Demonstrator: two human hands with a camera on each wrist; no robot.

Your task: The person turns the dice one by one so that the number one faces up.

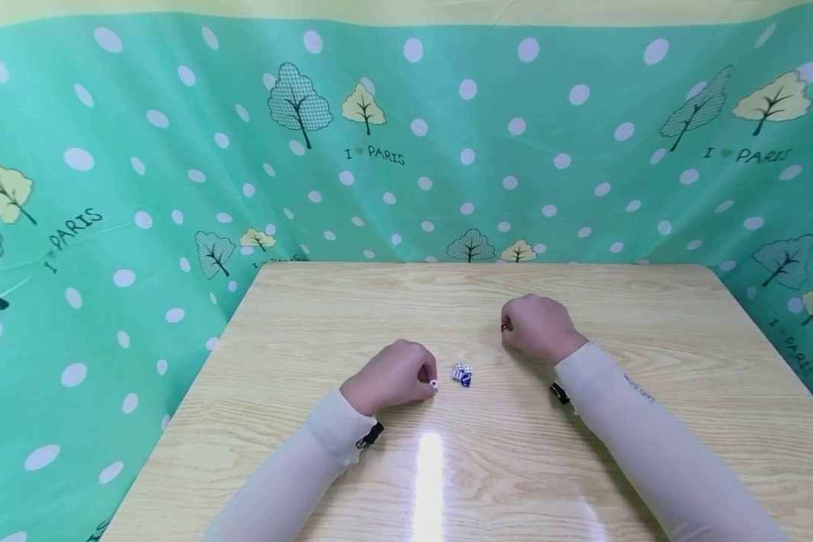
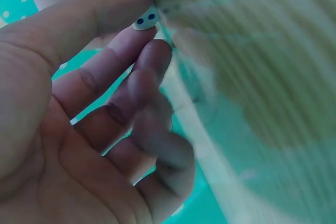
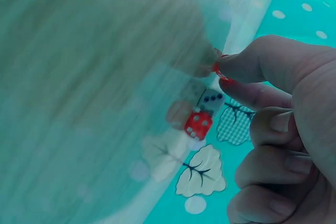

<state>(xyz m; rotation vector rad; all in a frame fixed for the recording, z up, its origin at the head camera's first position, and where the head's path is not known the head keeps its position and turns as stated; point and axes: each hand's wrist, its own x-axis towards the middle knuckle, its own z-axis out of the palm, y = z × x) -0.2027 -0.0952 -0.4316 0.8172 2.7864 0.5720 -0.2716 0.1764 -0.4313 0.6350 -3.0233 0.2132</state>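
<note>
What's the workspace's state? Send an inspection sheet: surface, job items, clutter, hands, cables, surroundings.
Surface: wood-grain table, with a bright glare streak.
Job items: three white dice and a blue die grouped on it; the right wrist view adds a red die with another white die nearby.
Clutter: nothing seen.
Hands: left hand pinches a dotted white die; right hand pinches a small red thing, probably a die.
Cables: nothing seen; black items at both wrists.
Surroundings: green dotted cloth with printed trees.

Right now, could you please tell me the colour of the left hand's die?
The die is white with dark pips, best seen in the left wrist view.
</note>
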